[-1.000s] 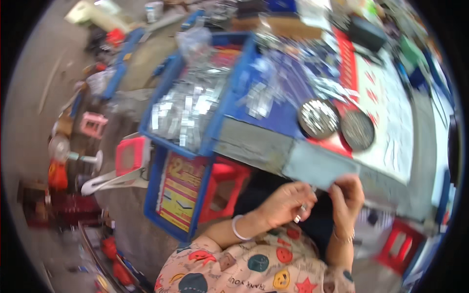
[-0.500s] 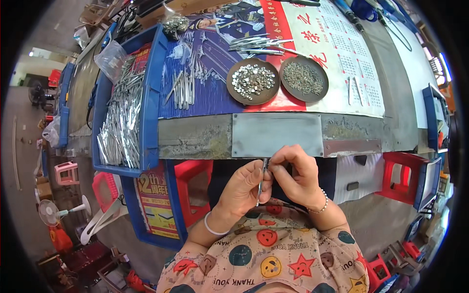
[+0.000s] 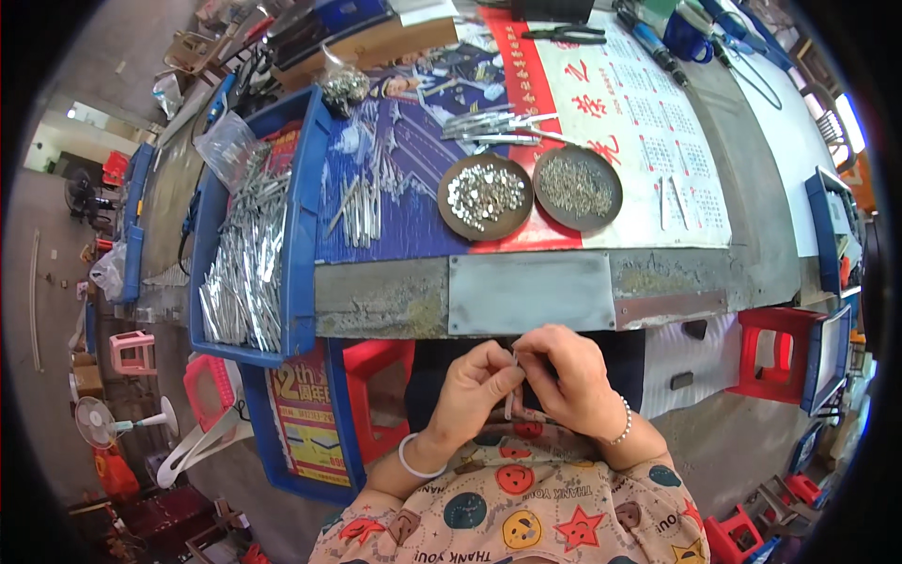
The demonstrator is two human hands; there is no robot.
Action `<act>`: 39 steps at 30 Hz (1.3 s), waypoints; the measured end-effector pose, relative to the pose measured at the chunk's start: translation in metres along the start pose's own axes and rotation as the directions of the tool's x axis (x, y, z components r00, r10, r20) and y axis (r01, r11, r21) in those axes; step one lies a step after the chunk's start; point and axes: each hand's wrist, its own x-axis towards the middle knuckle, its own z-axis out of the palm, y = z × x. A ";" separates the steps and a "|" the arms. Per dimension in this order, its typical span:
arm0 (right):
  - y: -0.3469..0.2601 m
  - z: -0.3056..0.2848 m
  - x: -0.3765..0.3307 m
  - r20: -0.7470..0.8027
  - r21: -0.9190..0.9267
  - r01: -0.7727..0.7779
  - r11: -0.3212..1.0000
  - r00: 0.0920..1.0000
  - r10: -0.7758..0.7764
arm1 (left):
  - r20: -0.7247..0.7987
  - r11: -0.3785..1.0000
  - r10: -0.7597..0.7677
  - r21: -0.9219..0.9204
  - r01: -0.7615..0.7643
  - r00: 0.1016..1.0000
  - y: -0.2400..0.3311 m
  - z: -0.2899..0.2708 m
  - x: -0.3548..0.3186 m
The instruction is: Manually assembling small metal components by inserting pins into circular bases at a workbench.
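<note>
Evidently a thin metal strip (image 3: 509, 399) is pinched upright between both hands just below the workbench edge (image 3: 531, 293), close to the body, likely so the fingers can work its upper end: the left hand (image 3: 473, 390) closes thumb and forefinger on it from one side, while the right hand (image 3: 567, 376) curls round it from the other. Beyond the bench edge sit two round dishes (image 3: 485, 195) of small metal parts, within easy reach. Left of the dishes, a blue tray (image 3: 303, 235) holds a heap of similar strips. Under the dishes lies a red-and-white printed calendar sheet (image 3: 648, 113); below the tray hangs a red-and-yellow poster (image 3: 305, 414).
</note>
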 end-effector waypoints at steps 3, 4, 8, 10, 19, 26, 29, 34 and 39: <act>-0.005 -0.005 -0.004 0.115 0.353 -0.358 0.864 0.934 0.339 | 0.066 0.988 0.005 -0.153 0.005 0.998 0.000 0.000 -0.002; -0.002 -0.004 -0.005 0.109 0.350 -0.347 0.870 0.938 0.330 | 0.099 0.980 0.010 -0.200 0.010 0.995 -0.001 -0.001 -0.002; 0.009 -0.005 -0.013 0.216 0.577 -0.398 0.713 0.917 0.336 | 0.102 0.980 -0.015 -0.196 0.034 0.995 0.001 0.005 -0.005; 0.004 -0.002 -0.018 0.165 0.472 -0.368 0.801 0.930 0.330 | 0.082 0.994 -0.021 -0.109 0.030 0.996 0.000 0.003 -0.005; 0.001 0.004 -0.022 -0.069 0.171 0.013 0.985 0.998 -0.001 | 0.089 0.985 -0.089 -0.138 0.101 0.992 0.000 0.005 -0.011; 0.004 -0.010 -0.024 0.005 0.129 0.085 0.988 0.996 -0.086 | 0.112 0.977 -0.135 -0.152 0.152 0.984 -0.008 0.009 -0.017; 0.003 -0.013 -0.025 -0.021 0.015 0.166 0.986 0.986 -0.166 | 0.112 0.957 -0.126 -0.246 0.151 0.986 -0.010 0.016 -0.016; 0.004 -0.008 -0.032 -0.034 -0.205 0.275 0.939 0.957 -0.288 | 0.088 0.972 -0.084 -0.212 0.101 0.993 -0.016 0.020 -0.016; 0.006 -0.014 -0.029 -0.016 -0.103 0.158 0.982 0.987 -0.160 | 0.054 0.971 -0.136 -0.190 0.144 0.989 -0.016 0.022 -0.014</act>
